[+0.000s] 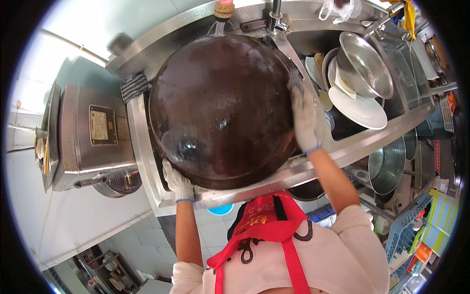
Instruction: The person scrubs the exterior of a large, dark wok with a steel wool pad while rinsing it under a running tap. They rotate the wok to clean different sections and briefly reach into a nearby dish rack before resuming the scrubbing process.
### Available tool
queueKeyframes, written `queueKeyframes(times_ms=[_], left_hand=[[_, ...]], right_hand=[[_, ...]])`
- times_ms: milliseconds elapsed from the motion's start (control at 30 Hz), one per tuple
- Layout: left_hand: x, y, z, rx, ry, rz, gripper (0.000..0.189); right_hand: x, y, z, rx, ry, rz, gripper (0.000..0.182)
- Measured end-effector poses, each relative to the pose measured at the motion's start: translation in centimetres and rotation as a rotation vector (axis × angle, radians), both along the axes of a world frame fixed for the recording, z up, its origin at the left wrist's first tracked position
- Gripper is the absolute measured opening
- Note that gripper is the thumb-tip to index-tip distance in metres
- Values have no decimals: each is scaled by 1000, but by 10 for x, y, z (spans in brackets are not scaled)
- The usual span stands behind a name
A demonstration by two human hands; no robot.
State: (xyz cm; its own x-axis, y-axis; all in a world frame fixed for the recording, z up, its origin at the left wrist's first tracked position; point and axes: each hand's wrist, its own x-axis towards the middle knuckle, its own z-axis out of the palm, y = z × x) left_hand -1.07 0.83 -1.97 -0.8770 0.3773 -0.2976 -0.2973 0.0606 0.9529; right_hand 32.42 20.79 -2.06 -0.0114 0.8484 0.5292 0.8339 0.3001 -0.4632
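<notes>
A large dark wok (222,110), wet and domed side up, lies over the left basin of a stainless steel sink (141,147). Water runs from a faucet nozzle (223,11) onto its far edge. My left hand (178,183), in a white knit glove, grips the wok's near left rim; its fingers are partly hidden under the edge. At the right side of the wok, my right hand (304,121), gloved too, lies along the surface with a wire-like scrubber (295,79) at its blurred fingertips. How firmly it holds the scrubber does not show.
The right basin holds a steel bowl (365,66), a white plate (358,108) and several other dishes. A striped cloth (134,87) lies on the sink's left corner. A steel appliance (95,128) stands at the left. The sink's front edge (235,193) runs before me.
</notes>
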Motion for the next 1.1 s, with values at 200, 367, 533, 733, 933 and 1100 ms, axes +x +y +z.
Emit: queueKeyframes(times_ms=[200,367,533,733,933,1100], left_hand=[[0,1,1,46,-60,-8,52],[-8,-7,-9,78,-93,-2,50],[-4,-2,2,3,-37,16,53],[-7,-1,-6,10,21,39,56],[-19,-1,-23,39,-27,62,55],[2,9,0,-97,4,157,61]], right_hand=[[-43,225,26,79,-230,651,42],[-64,244,21,-80,-154,815,50],[3,91,56,-309,206,488,37],[-6,-104,38,-56,345,341,84],[-5,-95,46,57,246,632,98],[12,-57,42,312,12,734,73]])
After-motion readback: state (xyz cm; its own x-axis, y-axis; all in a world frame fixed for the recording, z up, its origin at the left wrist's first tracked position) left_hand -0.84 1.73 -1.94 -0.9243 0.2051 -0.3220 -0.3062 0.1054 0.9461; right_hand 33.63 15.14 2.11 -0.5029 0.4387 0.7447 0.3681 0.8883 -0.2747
